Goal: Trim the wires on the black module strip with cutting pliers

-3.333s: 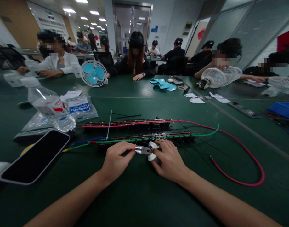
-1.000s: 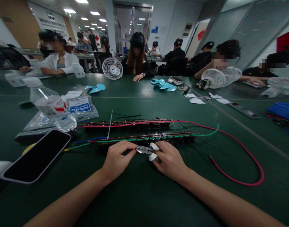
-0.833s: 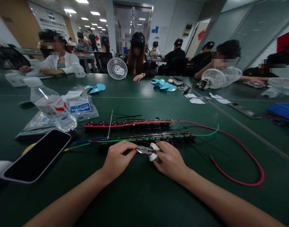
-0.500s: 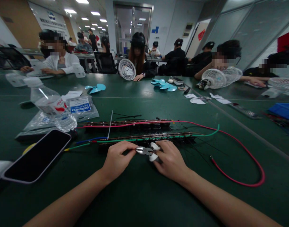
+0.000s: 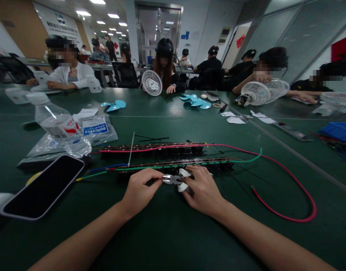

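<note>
My right hand [image 5: 204,188] grips white-handled cutting pliers [image 5: 173,179], their metal jaws pointing left. At the tip of the jaws, my left hand [image 5: 141,190] pinches something too small to make out between thumb and fingers. Just beyond both hands lies a long dark strip [image 5: 218,164] with metal rails, and a green wire [image 5: 252,160] runs along it. A second such strip [image 5: 187,147] lies parallel behind, with a red wire [image 5: 274,158] along its top that loops round to the right. From the near strip's left end a white cable tie [image 5: 131,148] sticks up.
A phone [image 5: 44,188], a plastic bottle [image 5: 60,124] and clear bags [image 5: 107,130] lie on the left. Blue fan blades [image 5: 195,101] and white papers [image 5: 235,119] are farther back. Across the table [image 5: 173,233], several people handle white fan parts [image 5: 152,82].
My hands and the pliers stay almost in place; the pliers shift very slightly left. Across the table, a person's hand beside the fan guard has lifted slightly.
</note>
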The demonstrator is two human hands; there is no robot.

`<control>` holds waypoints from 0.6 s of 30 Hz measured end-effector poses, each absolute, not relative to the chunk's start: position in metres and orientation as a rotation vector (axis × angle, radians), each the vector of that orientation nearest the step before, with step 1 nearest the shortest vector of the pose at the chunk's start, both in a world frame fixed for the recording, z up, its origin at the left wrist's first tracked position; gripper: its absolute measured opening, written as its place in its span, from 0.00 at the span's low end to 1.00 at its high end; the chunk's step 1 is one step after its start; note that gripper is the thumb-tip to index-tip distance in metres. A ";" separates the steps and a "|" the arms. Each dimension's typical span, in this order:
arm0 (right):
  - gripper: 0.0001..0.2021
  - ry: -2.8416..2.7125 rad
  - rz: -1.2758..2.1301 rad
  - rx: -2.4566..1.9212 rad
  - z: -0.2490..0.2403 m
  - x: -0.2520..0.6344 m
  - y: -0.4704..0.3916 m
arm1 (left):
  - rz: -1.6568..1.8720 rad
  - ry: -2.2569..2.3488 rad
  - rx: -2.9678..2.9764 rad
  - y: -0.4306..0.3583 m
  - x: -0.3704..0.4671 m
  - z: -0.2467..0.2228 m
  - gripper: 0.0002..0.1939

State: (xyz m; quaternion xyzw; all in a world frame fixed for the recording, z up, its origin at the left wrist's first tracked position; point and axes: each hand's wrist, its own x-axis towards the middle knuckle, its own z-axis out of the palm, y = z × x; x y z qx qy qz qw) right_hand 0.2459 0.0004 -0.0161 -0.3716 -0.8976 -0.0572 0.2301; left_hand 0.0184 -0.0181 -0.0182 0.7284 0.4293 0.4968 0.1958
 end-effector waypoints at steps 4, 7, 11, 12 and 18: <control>0.10 -2.465 -0.152 -1.028 -0.014 0.245 0.000 | 1.386 1.197 2.039 -0.018 0.018 -0.018 0.07; 0.10 -2.461 -0.154 -1.032 -0.013 0.245 -0.001 | 1.380 1.200 2.036 -0.018 0.018 -0.018 0.08; 0.11 -2.453 -0.159 -1.045 -0.013 0.244 -0.001 | 1.382 1.212 2.031 -0.018 0.019 -0.018 0.07; 0.11 -2.452 -0.161 -1.048 -0.013 0.244 -0.001 | 1.382 1.214 2.030 -0.018 0.018 -0.018 0.07; 0.11 -2.455 -0.177 -1.049 -0.012 0.244 -0.001 | 1.375 1.222 2.028 -0.017 0.018 -0.020 0.06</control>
